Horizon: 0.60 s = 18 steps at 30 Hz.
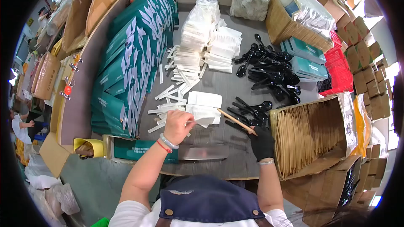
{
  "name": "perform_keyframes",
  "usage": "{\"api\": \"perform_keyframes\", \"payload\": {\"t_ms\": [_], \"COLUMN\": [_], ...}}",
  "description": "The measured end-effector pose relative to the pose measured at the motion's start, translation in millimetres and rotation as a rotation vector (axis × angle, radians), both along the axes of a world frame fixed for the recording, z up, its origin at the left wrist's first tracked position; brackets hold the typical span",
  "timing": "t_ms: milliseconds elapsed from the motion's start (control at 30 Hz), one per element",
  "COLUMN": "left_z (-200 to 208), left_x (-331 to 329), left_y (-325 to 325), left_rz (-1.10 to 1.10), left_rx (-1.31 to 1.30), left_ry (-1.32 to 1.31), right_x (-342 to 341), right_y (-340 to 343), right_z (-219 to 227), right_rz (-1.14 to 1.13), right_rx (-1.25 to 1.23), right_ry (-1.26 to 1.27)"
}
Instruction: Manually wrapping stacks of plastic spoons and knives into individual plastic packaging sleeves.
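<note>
My bare left hand [178, 126], with bracelets at the wrist, is closed in a pinch over the table's middle. What its fingertips hold, if anything, I cannot make out. Beside those fingertips lie flat white packets [204, 99] and narrow white strips [162, 120]. In a black glove, my right hand [262, 143] grips a slim tan stick [235, 120] by its near end. The stick slants toward the packets. Black plastic spoons [252, 111] lie just beyond this hand, and an open carton of upright tan sticks [313, 141] stands to its right.
Green-and-white printed pouches [126, 67] stand in a long row at left. Stacked white packets [223, 46], partly in a clear bag [202, 21], sit farther back. More spoons [273, 69], green packs [309, 67] and a carton [290, 27] are at right. A clear strip [203, 151] lies near the front edge.
</note>
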<state>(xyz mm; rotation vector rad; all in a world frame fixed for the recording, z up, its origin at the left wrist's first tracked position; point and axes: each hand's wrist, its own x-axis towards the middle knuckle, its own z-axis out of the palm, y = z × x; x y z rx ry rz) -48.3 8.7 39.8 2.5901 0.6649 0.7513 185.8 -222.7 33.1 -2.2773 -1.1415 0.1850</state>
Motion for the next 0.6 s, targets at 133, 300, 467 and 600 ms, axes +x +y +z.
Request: {"api": "perform_keyframes", "payload": {"t_ms": [133, 300, 467, 600], "left_z": [22, 5, 1, 2], "left_x": [-21, -58, -83, -96], "left_y": [-31, -65, -87, -89], "left_rz": [-0.182, -0.034, -0.093, -0.107], "left_rx": [-0.684, -0.201, -0.075, 0.012], "left_ry": [0.124, 0.071, 0.124, 0.311], "right_x": [-11, -48, -84, -78], "right_y": [9, 37, 48, 39], "right_z": [34, 39, 10, 21], "right_rz": [0.016, 0.389, 0.521, 0.425], "right_rx": [0.062, -0.183, -0.334, -0.284], "right_ry": [0.009, 0.249, 0.163, 0.188]}}
